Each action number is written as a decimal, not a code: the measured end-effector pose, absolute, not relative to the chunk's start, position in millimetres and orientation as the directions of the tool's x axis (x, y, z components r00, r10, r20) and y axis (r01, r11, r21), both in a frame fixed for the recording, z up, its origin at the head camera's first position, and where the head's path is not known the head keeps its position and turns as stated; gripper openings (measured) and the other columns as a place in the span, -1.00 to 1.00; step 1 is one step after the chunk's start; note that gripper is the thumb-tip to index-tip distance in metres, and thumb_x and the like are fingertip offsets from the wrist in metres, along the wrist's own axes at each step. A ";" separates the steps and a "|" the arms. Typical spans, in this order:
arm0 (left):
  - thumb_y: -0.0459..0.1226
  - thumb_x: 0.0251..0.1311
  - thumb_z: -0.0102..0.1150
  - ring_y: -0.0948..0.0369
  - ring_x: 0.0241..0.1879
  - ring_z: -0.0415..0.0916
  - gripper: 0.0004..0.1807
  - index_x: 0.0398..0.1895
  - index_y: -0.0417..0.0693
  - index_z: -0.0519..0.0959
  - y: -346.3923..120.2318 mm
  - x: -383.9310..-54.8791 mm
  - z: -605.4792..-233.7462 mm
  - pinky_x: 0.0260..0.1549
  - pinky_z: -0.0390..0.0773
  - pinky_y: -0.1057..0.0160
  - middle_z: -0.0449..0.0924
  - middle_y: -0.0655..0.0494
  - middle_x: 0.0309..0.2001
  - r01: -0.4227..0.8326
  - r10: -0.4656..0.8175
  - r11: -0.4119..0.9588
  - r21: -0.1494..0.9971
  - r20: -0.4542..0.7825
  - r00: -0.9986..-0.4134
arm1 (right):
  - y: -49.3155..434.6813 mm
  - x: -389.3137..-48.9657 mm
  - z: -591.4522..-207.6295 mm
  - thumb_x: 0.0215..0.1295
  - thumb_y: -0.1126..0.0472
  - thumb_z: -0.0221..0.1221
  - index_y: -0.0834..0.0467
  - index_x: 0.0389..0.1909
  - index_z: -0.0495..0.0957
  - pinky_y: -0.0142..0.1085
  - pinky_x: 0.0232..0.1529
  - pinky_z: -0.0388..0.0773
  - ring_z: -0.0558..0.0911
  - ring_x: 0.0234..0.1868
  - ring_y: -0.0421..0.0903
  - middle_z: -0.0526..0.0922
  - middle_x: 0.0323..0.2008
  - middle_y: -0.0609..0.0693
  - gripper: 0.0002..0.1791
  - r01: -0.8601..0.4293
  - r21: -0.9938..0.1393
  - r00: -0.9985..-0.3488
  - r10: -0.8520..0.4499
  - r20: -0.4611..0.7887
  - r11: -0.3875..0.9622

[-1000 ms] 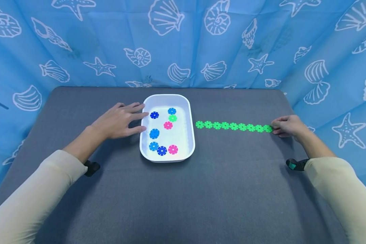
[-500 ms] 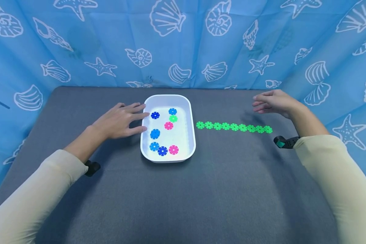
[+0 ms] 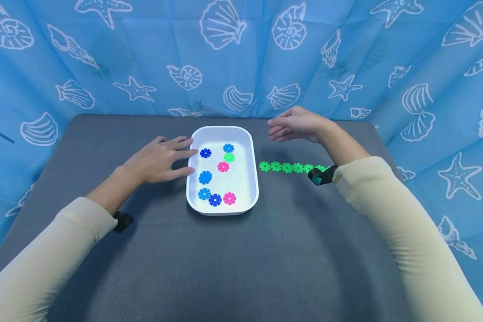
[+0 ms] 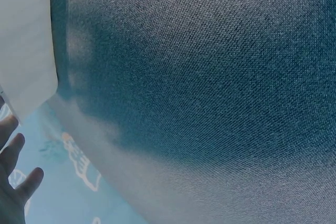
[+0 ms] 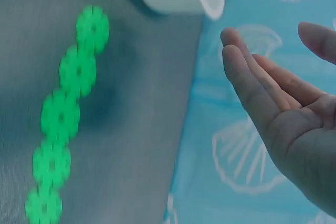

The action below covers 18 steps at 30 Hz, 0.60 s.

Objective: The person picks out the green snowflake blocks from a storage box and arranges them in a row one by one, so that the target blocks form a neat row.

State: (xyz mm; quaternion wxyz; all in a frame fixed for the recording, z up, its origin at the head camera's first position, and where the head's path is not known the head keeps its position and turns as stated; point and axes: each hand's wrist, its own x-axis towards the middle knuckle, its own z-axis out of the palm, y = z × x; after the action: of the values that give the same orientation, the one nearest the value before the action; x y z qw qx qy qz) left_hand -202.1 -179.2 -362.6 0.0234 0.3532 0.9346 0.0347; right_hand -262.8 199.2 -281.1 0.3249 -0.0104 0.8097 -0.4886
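Observation:
My left hand (image 3: 154,158) rests spread at the left rim of a white tray (image 3: 255,179), its fingertips over the edge. Inside lie several notched plastic discs: a green disc (image 3: 229,157), pink discs such as the pink disc (image 3: 230,198), and blue ones such as the dark blue disc (image 3: 215,200). My right hand (image 3: 298,125) hovers above the table to the right of the tray, fingers relaxed and holding nothing. Below it runs a row of green discs (image 3: 287,167), partly hidden by the right wrist. In the right wrist view the green discs (image 5: 61,117) stand edge to edge.
The grey table (image 3: 241,264) ends at the back against a blue curtain (image 3: 153,53) with white shell prints. A black wrist strap (image 3: 322,175) on my right wrist hangs over the right part of the green row.
My right hand has let go of the right end of the green row, lifted, and moved left toward the tray. The left hand stays at the rim.

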 end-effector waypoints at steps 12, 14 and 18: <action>0.25 0.32 0.04 -0.10 0.47 0.13 -0.28 0.43 0.10 0.41 -177.8 -202.5 -364.0 0.22 0.27 -0.33 0.20 -0.04 0.50 0.653 0.657 0.753 0.084 -0.028 -0.754 | 135.2 -263.3 -300.2 0.53 0.14 0.05 0.40 0.38 0.27 -0.07 0.28 0.42 0.51 0.27 0.15 0.45 0.25 0.36 -0.44 0.357 -0.753 -0.669 -0.411 -0.619 0.553; 0.24 0.32 0.04 -0.10 0.47 0.13 -0.28 0.43 0.10 0.41 -178.0 -202.6 -363.8 0.22 0.26 -0.33 0.20 -0.04 0.50 0.651 0.655 0.754 0.080 -0.029 -0.755 | 128.1 -263.6 -300.5 0.52 0.13 0.06 0.39 0.37 0.29 -0.09 0.27 0.43 0.53 0.24 0.13 0.46 0.25 0.36 -0.44 0.356 -0.740 -0.663 -0.404 -0.630 0.570; 0.24 0.33 0.03 -0.10 0.48 0.12 -0.29 0.43 0.11 0.40 -178.4 -202.7 -363.5 0.23 0.26 -0.33 0.19 -0.04 0.50 0.650 0.653 0.756 0.078 -0.035 -0.756 | 114.8 -264.2 -302.9 0.49 0.12 0.10 0.40 0.35 0.28 -0.11 0.24 0.46 0.55 0.20 0.14 0.44 0.25 0.35 -0.43 0.367 -0.706 -0.659 -0.367 -0.657 0.606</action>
State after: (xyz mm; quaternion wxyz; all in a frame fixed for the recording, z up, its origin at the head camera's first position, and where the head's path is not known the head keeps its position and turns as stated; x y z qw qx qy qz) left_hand -202.7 -178.4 -363.5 0.0303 0.3478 0.9366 0.0306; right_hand -264.2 114.8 -302.9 0.4132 0.0001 0.7950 -0.4440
